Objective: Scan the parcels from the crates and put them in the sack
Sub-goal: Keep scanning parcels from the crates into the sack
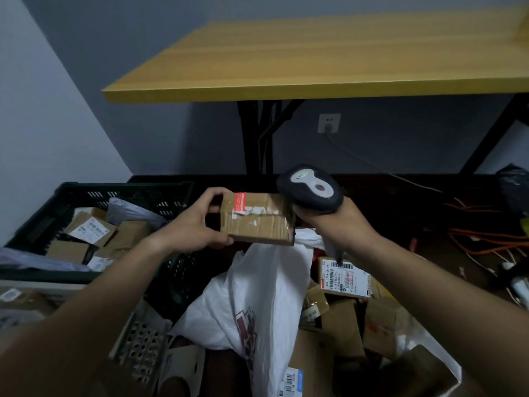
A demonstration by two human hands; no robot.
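Observation:
My left hand (pixel 197 222) grips a small brown cardboard parcel (pixel 257 222) by its left end, thumb below and fingers over the top; a red and white label strip runs across its top. Right beside it my right hand (pixel 340 222) holds a dark handheld scanner (pixel 310 189), its head tilted toward the parcel's right end. Both are raised above the white sack (pixel 257 299), which lies open with several cardboard parcels (pixel 343 277) inside. A black crate (pixel 40 222) at the left holds several more boxes and grey bags.
A yellow table (pixel 315 58) on black legs stands behind, with a wall socket (pixel 329 123) and cable under it. Orange and white cables (pixel 486 239) lie on the dark floor at the right. A perforated light crate (pixel 143 339) sits at the lower left.

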